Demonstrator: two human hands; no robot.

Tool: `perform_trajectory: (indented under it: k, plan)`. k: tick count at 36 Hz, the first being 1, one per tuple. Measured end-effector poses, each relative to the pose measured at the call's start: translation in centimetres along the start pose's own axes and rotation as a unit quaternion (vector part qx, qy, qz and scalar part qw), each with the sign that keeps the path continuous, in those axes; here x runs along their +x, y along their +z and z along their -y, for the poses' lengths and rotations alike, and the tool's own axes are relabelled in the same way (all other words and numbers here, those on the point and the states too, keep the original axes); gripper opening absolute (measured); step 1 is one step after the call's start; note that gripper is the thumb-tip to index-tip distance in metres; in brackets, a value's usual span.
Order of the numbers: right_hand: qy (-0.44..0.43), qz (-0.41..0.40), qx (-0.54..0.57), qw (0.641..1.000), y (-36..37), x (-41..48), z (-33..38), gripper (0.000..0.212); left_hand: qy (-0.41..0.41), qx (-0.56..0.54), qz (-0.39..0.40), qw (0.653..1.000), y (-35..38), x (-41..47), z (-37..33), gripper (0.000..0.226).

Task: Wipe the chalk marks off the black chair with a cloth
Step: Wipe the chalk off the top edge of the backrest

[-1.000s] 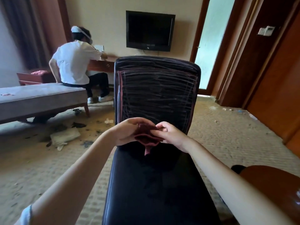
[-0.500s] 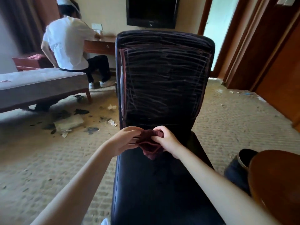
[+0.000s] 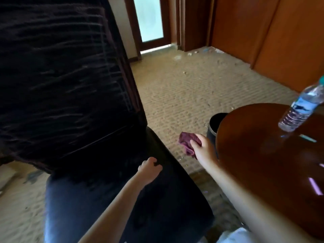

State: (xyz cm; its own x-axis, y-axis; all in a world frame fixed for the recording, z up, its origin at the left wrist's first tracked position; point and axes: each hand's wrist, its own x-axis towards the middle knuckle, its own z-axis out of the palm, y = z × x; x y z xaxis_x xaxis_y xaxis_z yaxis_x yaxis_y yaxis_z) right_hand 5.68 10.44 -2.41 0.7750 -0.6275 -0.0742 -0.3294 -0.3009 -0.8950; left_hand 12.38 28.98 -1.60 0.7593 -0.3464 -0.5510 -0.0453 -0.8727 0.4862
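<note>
The black chair (image 3: 66, 88) fills the left of the head view, its backrest covered in pale chalk scribbles and its seat stretching toward me. My right hand (image 3: 203, 146) grips a crumpled maroon cloth (image 3: 188, 142) to the right of the seat, over the carpet and close to the round table. My left hand (image 3: 149, 170) hovers over the seat's right edge with its fingers curled, holding nothing. The picture is blurred by motion.
A round brown wooden table (image 3: 266, 169) stands at the right with a clear plastic water bottle (image 3: 301, 107) on it. A black bin (image 3: 216, 125) sits on the carpet beside the table. Wooden doors and a lit doorway (image 3: 149, 20) lie beyond the littered carpet.
Both hands held the cloth together at the seat's back. Now my right hand has carried it off to the right, my left hand has let go, and the view has swung right.
</note>
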Motion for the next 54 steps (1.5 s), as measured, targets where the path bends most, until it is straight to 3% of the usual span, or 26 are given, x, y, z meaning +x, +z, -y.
perform_trajectory:
  k: [5,11,19,31,38,45,54]
  plan:
    - [-0.001,0.008,0.0,1.0,2.1,3.9,-3.5,0.033,-0.014,0.113,-0.061,0.992,0.6,5.4,-1.4,0.067]
    - [-0.006,0.045,-0.007,0.999,6.5,8.7,-5.3,0.035,-0.021,0.168,-0.125,0.978,-0.1,11.4,-1.4,0.091]
    - [0.016,0.083,0.047,0.995,11.3,15.4,-7.1,0.03,-0.088,0.2,-0.053,0.974,0.1,16.0,-0.8,0.12]
    - [-0.031,0.165,0.075,0.983,16.5,21.8,-6.6,0.03,-0.073,0.249,-0.035,0.965,0.5,16.8,0.0,0.116]
    - [-0.063,0.318,0.045,0.945,19.8,21.7,-5.0,0.033,-0.062,0.248,-0.036,0.966,0.4,16.7,-0.1,0.115]
    - [-0.05,0.358,0.031,0.932,17.9,20.9,-7.1,0.037,-0.061,0.243,-0.041,0.967,0.3,16.9,0.0,0.115]
    - [0.004,0.37,0.048,0.928,11.0,13.0,-9.4,0.035,-0.054,0.202,-0.073,0.975,0.6,16.0,0.0,0.117]
